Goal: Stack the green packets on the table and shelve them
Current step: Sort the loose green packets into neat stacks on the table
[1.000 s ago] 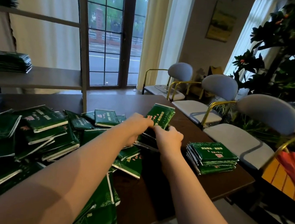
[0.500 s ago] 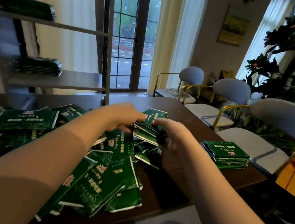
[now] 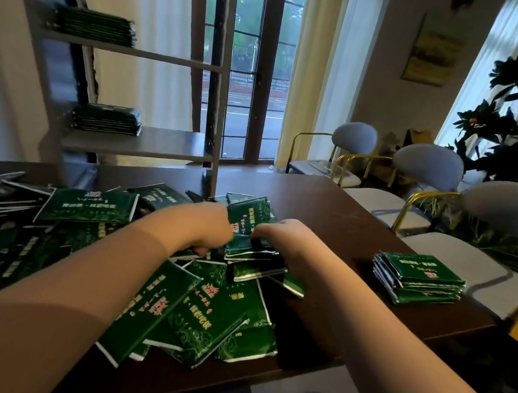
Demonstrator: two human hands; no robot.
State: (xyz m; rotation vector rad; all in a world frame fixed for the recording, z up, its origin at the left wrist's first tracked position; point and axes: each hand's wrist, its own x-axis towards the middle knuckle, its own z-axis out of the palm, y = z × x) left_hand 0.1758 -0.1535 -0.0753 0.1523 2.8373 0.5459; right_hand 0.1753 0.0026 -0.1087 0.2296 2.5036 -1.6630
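Two hands show: your left hand (image 3: 211, 226) and right hand (image 3: 279, 236). One bench (image 3: 331, 211) bears green packets (image 3: 86, 207): one neat stack (image 3: 418, 279) and one loose heap (image 3: 204, 313), too jumbled to count. Two shelves (image 3: 166, 145) each hold one shelved stack (image 3: 107, 119). Three chairs (image 3: 427, 166) stand beside the bench.

Loose packets (image 3: 86, 207) crowd the left; bare tabletop (image 3: 331, 211) lies open before the neat stack (image 3: 421, 275).

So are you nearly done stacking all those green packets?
Not yet, it seems. Done: a top-shelf stack and a lower-shelf stack are put away, and a neat stack waits on the table. In hand: the left hand and right hand grip a small pile. Left: the big loose heap, not yet stacked.
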